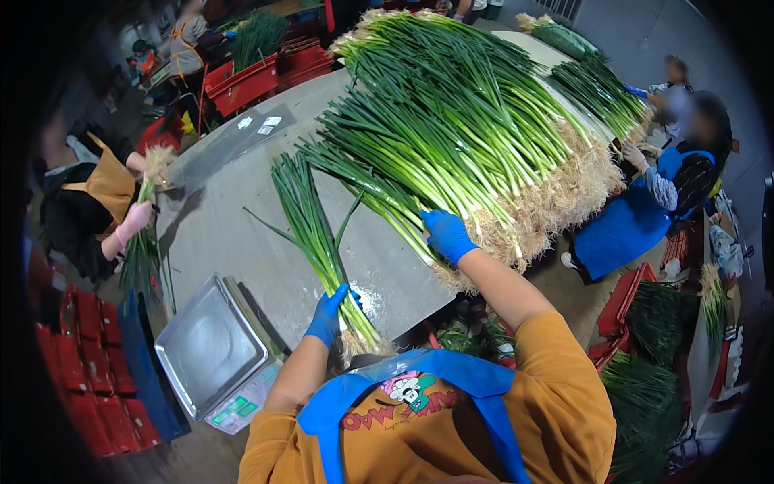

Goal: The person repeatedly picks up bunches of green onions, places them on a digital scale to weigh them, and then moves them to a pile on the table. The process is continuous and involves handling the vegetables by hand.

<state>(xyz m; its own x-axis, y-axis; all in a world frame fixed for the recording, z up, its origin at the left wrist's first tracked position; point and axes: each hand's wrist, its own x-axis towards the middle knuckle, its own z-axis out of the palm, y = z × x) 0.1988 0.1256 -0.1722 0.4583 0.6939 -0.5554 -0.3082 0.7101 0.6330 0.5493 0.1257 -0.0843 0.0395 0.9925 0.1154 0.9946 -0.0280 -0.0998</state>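
My left hand [327, 316], in a blue glove, is closed around the lower stems of a bunch of green onions [313, 239]. Its pale roots point towards my apron and its leaves reach away over the grey table [224, 218]. My right hand [447, 235], gloved in blue too, touches the near edge of a big heap of green onions [435, 133]; its fingertips are partly hidden among the stems. The heap's roots [562, 175] hang along the right table edge. To my left stands a weighing scale [211, 348] with a bare metal pan and a lit display.
Across the table at left, a person in pink gloves holds another bunch [142, 193]. A person in a blue apron [629, 218] stands at right beside more onions [598, 94]. Red crates [91, 363] are stacked lower left; others [623, 308] sit lower right. Small labels [269, 124] lie on the table.
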